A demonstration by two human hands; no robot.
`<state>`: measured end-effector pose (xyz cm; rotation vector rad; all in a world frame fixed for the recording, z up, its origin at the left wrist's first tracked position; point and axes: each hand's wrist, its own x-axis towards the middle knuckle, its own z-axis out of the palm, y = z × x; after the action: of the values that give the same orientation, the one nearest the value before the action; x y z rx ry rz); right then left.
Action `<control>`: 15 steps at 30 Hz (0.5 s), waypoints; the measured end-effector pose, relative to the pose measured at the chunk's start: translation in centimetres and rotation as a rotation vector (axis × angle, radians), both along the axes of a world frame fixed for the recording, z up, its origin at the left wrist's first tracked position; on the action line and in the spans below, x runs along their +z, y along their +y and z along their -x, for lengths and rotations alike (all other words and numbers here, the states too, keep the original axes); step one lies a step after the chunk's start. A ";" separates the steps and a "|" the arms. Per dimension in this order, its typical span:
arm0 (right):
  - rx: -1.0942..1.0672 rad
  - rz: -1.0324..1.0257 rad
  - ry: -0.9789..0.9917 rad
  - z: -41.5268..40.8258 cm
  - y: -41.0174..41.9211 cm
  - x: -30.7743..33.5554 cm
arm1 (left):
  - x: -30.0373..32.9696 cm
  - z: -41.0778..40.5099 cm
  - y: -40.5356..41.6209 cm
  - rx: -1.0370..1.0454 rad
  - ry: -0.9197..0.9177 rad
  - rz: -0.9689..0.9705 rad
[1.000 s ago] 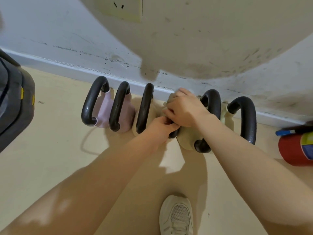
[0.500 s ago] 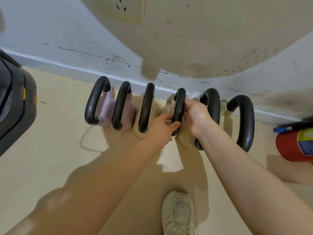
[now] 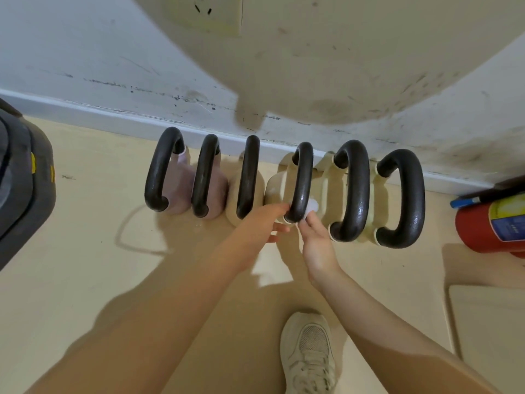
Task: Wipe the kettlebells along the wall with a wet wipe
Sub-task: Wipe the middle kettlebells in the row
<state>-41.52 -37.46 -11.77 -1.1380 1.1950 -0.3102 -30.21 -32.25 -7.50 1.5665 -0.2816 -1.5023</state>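
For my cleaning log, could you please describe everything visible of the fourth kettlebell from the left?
The fourth kettlebell has a cream, plastic-looking body and a black, faintly textured loop handle. It stands upright on the floor against the baseboard, close between two other cream kettlebells. The left hand touches the handle's near end with its fingertips. The right hand presses a small white wet wipe against the body beside the handle's base.

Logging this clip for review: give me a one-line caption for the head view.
Both hands at the fourth kettlebell in a row of six along the wall: right hand presses a wet wipe to its handle, left hand alongside.
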 end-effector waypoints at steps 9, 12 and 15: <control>0.261 0.155 -0.037 -0.2 -0.5 1.3 | -0.6 0.1 0.7 0.013 0.048 0.023; 0.391 0.563 0.084 -1.9 -2.8 1.4 | -0.8 -0.2 0.6 -0.016 0.036 0.029; 0.600 0.845 0.249 -3.7 -6.2 1.1 | -0.6 -0.5 0.7 -0.001 0.038 0.045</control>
<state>-37.84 -43.65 -10.64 -2.2588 0.8704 -0.2100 -29.67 -31.53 -8.10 1.5008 -0.2926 -1.5147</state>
